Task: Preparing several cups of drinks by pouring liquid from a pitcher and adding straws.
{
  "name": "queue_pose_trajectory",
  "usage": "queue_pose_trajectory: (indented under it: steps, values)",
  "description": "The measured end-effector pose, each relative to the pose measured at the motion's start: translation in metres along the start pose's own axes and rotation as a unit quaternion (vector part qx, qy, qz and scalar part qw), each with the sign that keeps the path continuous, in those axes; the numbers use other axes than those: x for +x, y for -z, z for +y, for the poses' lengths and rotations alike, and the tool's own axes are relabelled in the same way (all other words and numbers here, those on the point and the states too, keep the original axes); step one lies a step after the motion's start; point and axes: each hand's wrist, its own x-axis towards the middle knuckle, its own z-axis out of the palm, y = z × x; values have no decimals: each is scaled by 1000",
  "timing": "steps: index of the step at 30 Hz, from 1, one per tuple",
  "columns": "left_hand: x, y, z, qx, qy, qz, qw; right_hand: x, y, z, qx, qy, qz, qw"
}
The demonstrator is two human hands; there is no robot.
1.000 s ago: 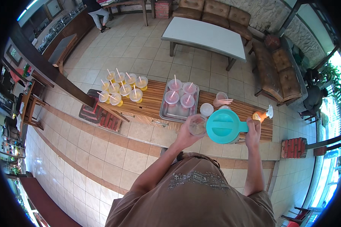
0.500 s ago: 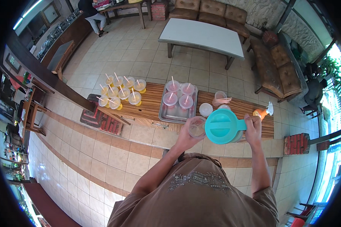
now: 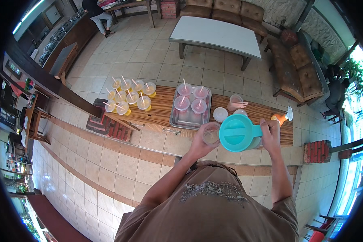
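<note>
My left hand (image 3: 198, 144) is wrapped round a clear plastic cup (image 3: 211, 134), which looks empty or nearly so. Close beside its rim is a pitcher with a turquoise lid (image 3: 234, 133); my right hand (image 3: 271, 131) grips its handle. Whether liquid is flowing cannot be made out, and the lid hides most of the pitcher's body. Just beyond them on the wood-striped counter (image 3: 161, 99) are a small stack of clear lids (image 3: 220, 114) and a clear container (image 3: 235, 101) with pink straws lying at it. A metal tray (image 3: 185, 119) holds several lidded pink cups (image 3: 182, 103) with straws.
Several lidded cups of yellow drink (image 3: 144, 102) with straws crowd the counter's left end. An orange spray bottle (image 3: 280, 117) stands at its right end. Past the counter are a white table (image 3: 215, 36) and brown sofas (image 3: 288, 72). A person (image 3: 99, 16) stands far left; a dark post (image 3: 56, 76) rises at left.
</note>
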Motion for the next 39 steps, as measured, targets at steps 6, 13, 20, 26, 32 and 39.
queue_pose_trajectory:
  steps: [6,13,20,26,32,39]
  values:
    - [0,-2,1,-8,-1,3,1000,2,-5,-14,-32,60,53,996]
    - [-1,-4,-3,-5,5,5,1000,2,2,-18,-29,68,29,997]
    - [-2,-6,-1,-2,6,0,1000,-2,12,-20,-105,-82,-65,989]
    - [-3,-6,1,-11,-3,-6,1000,-4,13,-25,-123,-79,-65,987]
    - [-4,-7,-1,-14,-10,-15,1000,0,3,-38,-85,119,25,989]
    - [-5,-10,-5,-14,-26,-12,999,-4,13,-40,-125,13,-50,991]
